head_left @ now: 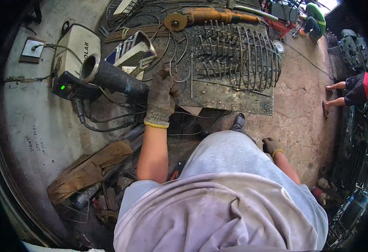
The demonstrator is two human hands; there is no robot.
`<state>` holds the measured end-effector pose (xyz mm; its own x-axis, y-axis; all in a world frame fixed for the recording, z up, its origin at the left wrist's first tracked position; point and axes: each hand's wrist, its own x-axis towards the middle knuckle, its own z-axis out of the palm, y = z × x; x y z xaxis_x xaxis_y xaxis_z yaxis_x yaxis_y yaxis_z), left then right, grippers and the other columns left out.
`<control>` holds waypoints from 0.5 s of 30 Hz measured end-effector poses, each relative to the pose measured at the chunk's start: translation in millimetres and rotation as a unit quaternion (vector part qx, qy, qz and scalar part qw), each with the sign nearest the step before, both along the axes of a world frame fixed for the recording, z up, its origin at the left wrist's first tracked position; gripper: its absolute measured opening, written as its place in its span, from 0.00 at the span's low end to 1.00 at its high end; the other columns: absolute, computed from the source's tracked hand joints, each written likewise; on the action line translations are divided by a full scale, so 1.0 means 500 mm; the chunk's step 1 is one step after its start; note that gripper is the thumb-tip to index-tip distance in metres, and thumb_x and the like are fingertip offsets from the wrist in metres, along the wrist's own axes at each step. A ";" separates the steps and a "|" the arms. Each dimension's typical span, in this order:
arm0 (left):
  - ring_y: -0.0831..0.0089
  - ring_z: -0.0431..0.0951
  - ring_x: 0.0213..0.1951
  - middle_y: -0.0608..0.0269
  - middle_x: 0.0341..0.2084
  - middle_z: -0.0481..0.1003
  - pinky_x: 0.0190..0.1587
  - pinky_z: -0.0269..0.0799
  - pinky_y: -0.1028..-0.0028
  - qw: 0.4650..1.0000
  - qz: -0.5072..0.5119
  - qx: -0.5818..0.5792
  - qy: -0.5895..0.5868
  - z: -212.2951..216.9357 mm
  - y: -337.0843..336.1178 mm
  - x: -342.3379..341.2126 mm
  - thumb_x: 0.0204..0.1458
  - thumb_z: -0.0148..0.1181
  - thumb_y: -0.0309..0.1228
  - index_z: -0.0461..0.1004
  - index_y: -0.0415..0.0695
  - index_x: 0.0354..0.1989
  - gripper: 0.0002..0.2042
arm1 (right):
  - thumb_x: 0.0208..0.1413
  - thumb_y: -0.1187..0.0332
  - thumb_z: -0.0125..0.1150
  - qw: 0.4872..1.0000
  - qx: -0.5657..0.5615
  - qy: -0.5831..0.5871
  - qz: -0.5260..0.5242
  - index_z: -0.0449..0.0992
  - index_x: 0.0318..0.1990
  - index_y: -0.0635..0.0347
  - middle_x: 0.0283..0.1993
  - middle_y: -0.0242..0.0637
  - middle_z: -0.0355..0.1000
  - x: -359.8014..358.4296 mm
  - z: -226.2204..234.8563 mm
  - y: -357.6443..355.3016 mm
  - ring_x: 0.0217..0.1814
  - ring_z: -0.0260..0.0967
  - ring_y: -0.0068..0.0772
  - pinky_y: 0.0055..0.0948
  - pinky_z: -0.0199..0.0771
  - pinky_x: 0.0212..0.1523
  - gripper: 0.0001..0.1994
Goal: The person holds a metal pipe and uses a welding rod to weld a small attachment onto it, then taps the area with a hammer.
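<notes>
The concrete floor [32,138] spreads under everything I work on, cracked and dusty. On it lies a dark steel plate [230,98], and on the plate sits a curved wire cage [243,52] of thin rods, its ribs arching toward my right. Left of the plate a thick black pipe [114,77] lies tilted, its open end pointing up and left, just beside a pale welding machine [78,50] with its cables. An orange angle grinder [205,17] rests beyond the cage. My left hand [162,98], in a worn grey glove, is closed around a thin bent wire [180,69] at the near left edge of the plate, right next to the pipe. My right hand [271,146], also gloved, hangs loosely curled beside my knee, holding nothing that I can see.
</notes>
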<state>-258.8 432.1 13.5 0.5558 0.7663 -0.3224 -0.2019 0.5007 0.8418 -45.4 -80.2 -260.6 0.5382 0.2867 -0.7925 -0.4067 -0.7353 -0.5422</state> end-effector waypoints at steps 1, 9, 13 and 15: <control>0.82 0.62 0.22 0.69 0.30 0.72 0.24 0.60 0.80 0.997 -0.013 -0.049 -0.059 -0.007 0.004 -0.015 0.58 0.56 0.24 0.72 0.47 0.48 0.10 | 0.58 0.63 0.61 1.000 -0.007 -0.013 0.014 0.75 0.46 0.64 0.24 0.38 0.71 -0.006 0.007 0.018 0.19 0.67 0.32 0.34 0.67 0.20 0.15; 0.82 0.60 0.22 0.70 0.33 0.73 0.23 0.59 0.79 0.954 -0.101 -0.155 -0.237 -0.023 0.005 -0.036 0.58 0.57 0.23 0.72 0.48 0.54 0.16 | 0.59 0.58 0.59 0.953 -0.056 -0.181 0.237 0.77 0.46 0.62 0.29 0.39 0.76 -0.018 0.046 0.059 0.25 0.72 0.33 0.33 0.71 0.27 0.16; 0.82 0.59 0.22 0.72 0.33 0.73 0.24 0.59 0.79 0.946 -0.095 -0.185 -0.248 -0.045 0.009 -0.045 0.58 0.58 0.24 0.73 0.47 0.54 0.15 | 0.58 0.61 0.60 0.998 -0.049 0.045 -0.003 0.78 0.48 0.58 0.32 0.40 0.77 -0.002 -0.002 0.072 0.30 0.74 0.36 0.34 0.74 0.31 0.14; 0.82 0.59 0.22 0.72 0.33 0.73 0.25 0.59 0.78 0.943 -0.100 -0.194 -0.252 -0.061 0.014 -0.048 0.58 0.58 0.24 0.73 0.47 0.54 0.15 | 0.58 0.61 0.60 0.997 -0.052 0.058 -0.018 0.78 0.47 0.58 0.34 0.41 0.77 -0.006 0.003 0.082 0.33 0.75 0.38 0.35 0.75 0.34 0.14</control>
